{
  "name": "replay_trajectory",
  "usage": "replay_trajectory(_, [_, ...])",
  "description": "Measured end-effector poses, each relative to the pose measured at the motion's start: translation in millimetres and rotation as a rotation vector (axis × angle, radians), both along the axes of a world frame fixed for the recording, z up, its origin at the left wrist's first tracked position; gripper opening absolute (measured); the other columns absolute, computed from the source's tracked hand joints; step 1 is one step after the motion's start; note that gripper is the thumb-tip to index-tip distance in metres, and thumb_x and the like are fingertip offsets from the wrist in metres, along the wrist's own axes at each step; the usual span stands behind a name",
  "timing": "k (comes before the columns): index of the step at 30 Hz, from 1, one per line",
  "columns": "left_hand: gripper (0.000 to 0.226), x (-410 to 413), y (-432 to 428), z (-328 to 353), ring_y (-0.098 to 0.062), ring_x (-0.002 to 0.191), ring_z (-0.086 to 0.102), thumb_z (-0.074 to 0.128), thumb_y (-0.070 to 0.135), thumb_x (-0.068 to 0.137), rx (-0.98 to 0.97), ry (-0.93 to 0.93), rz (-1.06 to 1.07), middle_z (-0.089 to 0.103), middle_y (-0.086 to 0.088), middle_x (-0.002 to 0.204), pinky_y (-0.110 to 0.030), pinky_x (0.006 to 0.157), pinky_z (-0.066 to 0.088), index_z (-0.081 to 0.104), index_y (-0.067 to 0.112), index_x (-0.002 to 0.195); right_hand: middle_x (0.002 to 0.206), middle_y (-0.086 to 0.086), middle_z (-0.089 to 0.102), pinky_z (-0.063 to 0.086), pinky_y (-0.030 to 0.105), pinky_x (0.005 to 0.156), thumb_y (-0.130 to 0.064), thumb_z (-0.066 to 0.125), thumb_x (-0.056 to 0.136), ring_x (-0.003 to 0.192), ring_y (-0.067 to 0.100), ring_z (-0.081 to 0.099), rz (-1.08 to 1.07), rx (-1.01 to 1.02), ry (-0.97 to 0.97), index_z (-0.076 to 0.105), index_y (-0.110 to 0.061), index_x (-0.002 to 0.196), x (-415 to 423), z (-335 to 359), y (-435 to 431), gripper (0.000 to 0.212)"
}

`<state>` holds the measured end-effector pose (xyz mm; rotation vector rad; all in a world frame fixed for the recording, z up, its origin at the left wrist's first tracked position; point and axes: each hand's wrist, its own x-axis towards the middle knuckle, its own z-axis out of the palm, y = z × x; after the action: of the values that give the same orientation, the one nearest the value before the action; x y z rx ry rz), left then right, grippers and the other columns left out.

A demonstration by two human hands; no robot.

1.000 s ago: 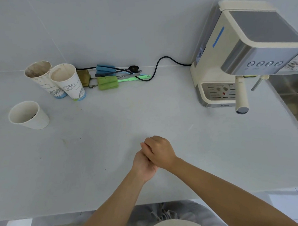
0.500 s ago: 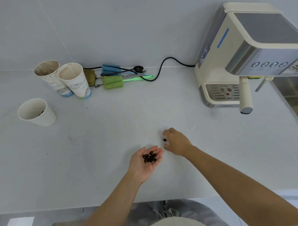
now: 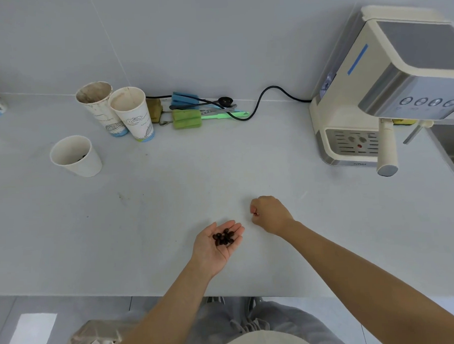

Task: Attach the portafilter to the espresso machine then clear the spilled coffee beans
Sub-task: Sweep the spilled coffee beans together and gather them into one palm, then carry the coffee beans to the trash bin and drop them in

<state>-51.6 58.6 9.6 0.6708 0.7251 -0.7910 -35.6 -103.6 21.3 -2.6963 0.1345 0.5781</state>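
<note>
My left hand [image 3: 215,246] lies palm up just above the white counter [image 3: 170,200], cupping several dark coffee beans [image 3: 224,238]. My right hand [image 3: 270,214] rests on the counter just to its right, with the fingers curled closed; whatever they pinch is hidden. No loose beans show on the counter around my hands. The cream espresso machine [image 3: 368,93] stands at the back right. The portafilter [image 3: 387,149] is locked under its head, and its cream handle points toward me.
A plain white paper cup [image 3: 75,156] with a few beans inside sits at the left. Two used printed cups [image 3: 133,116] stand behind it. Sponges, a spoon and the power cord [image 3: 257,105] lie along the wall. A steel sink [image 3: 451,146] is right of the machine, and a bin [image 3: 93,341] stands below the counter edge.
My hands were pressed together; they separated, showing beans in my left palm. My right hand reached to a lone bean on the counter and has closed over it.
</note>
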Motion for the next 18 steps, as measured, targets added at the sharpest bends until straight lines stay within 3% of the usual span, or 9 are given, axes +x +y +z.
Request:
replay_trajectory(4, [0.044,-3.5,5.1,6.2,-0.032,0.089,0.061,0.029,0.023,0.099,-0.009,0.005,0.075,0.068,-0.023,0.085,-0.039,0.082,0.048,0.060,-0.008,0.091,0.102,0.014,0.066,0.045,0.027,0.077,-0.004,0.055,0.083,0.092,0.024,0.060,0.037,0.221,-0.119,0.064,0.000,0.099,-3.5,27.4,30.2,0.019])
replay_trajectory(6, [0.042,-6.1,9.1,10.1,-0.029,0.087,0.059,0.031,0.020,0.098,-0.031,-0.006,0.133,0.068,-0.021,0.082,-0.039,0.083,0.048,0.061,-0.006,0.086,0.102,0.014,0.065,0.046,0.026,0.077,-0.005,0.057,0.084,0.088,0.021,0.058,0.097,0.282,-0.113,0.064,0.000,0.099,-7.3,35.5,48.9,0.017])
replay_trajectory(8, [0.043,-8.8,15.2,12.9,-0.028,0.080,0.063,0.032,0.018,0.098,-0.051,-0.020,0.199,0.070,-0.018,0.065,-0.041,0.081,0.049,0.062,-0.003,0.075,0.102,0.015,0.065,0.047,0.029,0.077,-0.003,0.055,0.083,0.088,0.021,0.058,0.140,0.319,-0.091,0.064,0.000,0.099,-10.7,37.9,65.0,0.019])
replay_trajectory(12, [0.043,-15.5,36.8,16.4,-0.024,0.060,0.071,0.032,0.017,0.098,-0.052,-0.045,0.278,0.070,-0.014,0.059,-0.037,0.064,0.059,0.061,0.000,0.071,0.104,0.014,0.065,0.046,0.025,0.078,-0.003,0.053,0.083,0.092,0.022,0.059,0.210,0.365,-0.051,0.065,-0.001,0.101,-14.4,37.8,87.9,0.022])
replay_trajectory(15, [0.060,-22.0,54.8,13.0,-0.026,0.066,0.070,0.033,0.017,0.097,-0.061,-0.081,0.344,0.070,-0.015,0.061,-0.038,0.066,0.059,0.069,-0.003,0.054,0.109,0.012,0.066,0.043,0.019,0.077,-0.006,0.052,0.087,0.092,0.016,0.057,0.192,0.433,-0.070,0.064,-0.002,0.106,-14.7,40.1,100.9,0.023])
replay_trajectory(18, [0.060,-29.8,72.5,11.6,-0.029,0.075,0.070,0.034,0.019,0.097,-0.029,-0.087,0.388,0.071,-0.018,0.072,-0.039,0.069,0.058,0.073,-0.005,0.058,0.115,0.009,0.064,0.042,0.018,0.082,-0.008,0.050,0.090,0.098,0.016,0.057,0.109,0.515,-0.075,0.062,-0.004,0.112,-13.7,40.1,114.6,0.026])
